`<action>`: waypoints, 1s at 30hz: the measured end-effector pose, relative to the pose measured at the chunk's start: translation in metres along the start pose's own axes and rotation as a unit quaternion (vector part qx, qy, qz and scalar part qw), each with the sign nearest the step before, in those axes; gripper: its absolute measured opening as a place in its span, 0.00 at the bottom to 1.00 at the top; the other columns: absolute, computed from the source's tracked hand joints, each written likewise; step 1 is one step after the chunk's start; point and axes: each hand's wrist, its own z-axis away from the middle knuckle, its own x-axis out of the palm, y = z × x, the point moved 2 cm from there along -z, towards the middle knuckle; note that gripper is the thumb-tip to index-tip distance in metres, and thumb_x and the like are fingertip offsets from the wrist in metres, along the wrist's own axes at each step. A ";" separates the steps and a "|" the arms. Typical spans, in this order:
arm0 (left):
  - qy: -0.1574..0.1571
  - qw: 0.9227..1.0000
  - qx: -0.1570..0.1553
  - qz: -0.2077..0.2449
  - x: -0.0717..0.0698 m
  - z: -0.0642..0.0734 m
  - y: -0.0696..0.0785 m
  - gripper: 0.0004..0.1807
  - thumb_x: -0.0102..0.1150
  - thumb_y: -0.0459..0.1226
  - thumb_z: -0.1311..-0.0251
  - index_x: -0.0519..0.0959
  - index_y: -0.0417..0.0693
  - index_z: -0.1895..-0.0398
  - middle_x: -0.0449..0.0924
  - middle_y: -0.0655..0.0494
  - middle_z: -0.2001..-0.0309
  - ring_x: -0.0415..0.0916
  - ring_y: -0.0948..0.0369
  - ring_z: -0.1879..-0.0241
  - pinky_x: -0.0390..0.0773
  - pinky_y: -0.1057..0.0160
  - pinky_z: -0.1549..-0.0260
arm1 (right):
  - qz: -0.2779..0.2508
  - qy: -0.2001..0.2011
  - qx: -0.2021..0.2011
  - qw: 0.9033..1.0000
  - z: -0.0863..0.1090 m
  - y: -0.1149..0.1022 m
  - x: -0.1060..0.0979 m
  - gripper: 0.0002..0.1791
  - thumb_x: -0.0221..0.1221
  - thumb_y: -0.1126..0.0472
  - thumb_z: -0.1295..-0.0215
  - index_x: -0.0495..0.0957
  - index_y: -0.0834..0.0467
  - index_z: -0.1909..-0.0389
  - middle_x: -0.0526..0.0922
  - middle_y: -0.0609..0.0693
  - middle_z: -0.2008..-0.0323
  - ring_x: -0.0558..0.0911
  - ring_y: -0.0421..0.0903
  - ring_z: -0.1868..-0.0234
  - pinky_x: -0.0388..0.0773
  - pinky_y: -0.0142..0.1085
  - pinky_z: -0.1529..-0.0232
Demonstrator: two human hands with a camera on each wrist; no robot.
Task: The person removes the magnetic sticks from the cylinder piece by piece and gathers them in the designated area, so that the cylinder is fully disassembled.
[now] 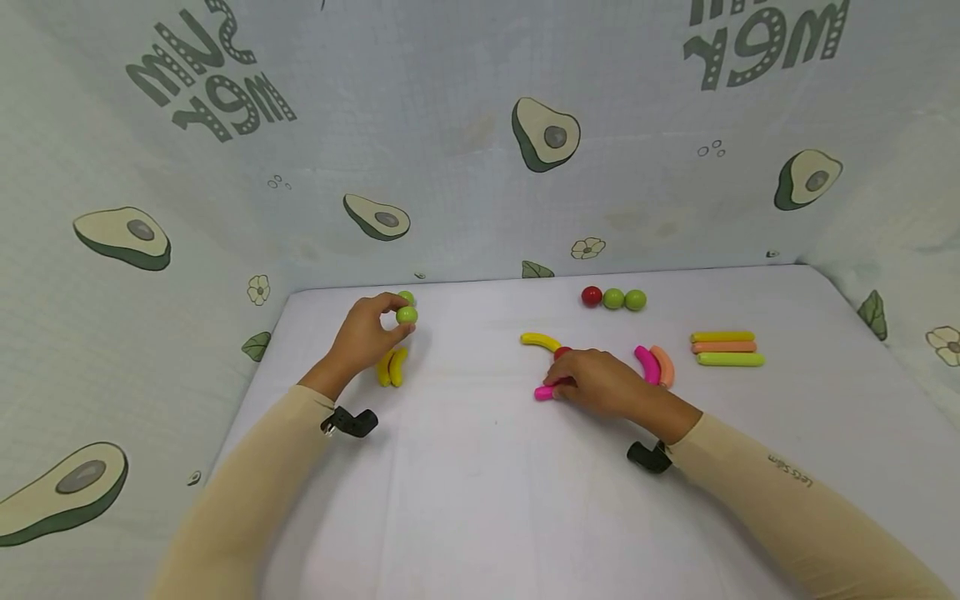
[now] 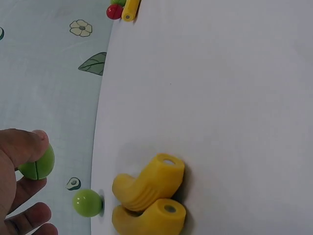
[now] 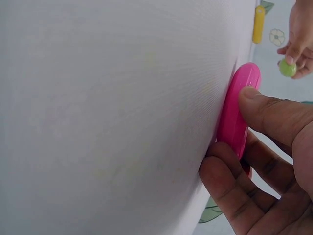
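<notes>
My left hand pinches a green ball between thumb and finger; a seam line runs down the ball in the left wrist view. Behind it a second green ball lies near the table's far edge. Two yellow curved pieces with round discs in their ends lie side by side close by. My right hand pinches a pink stick close over the white table. Partly hidden behind that hand is a red ball, beside a yellow curved piece.
At the back, a red ball and two green balls form a row. Right of my right hand lie a pink curved piece and an orange one. Farther right, yellow, orange and lime sticks lie parallel. Avocado-print cloth hangs behind.
</notes>
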 end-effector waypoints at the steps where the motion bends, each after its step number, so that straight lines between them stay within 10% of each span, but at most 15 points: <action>1: 0.003 1.000 0.000 0.000 -0.001 -0.001 -0.002 0.24 0.70 0.40 0.35 0.78 0.42 0.39 0.80 0.47 0.41 0.71 0.46 0.38 0.69 0.43 0.36 | -0.001 0.000 0.002 1.000 0.000 0.000 0.000 0.10 0.70 0.64 0.37 0.89 0.51 0.56 0.85 0.38 0.61 0.82 0.45 0.54 0.80 0.46 0.48; 30: 0.026 0.995 -0.101 0.004 -0.001 -0.034 -0.061 0.25 0.69 0.35 0.35 0.78 0.41 0.36 0.80 0.44 0.40 0.74 0.46 0.42 0.75 0.47 0.43 | 0.006 -0.003 0.009 1.000 0.002 -0.002 -0.001 0.11 0.71 0.64 0.37 0.89 0.53 0.54 0.86 0.41 0.59 0.82 0.49 0.49 0.80 0.48 0.46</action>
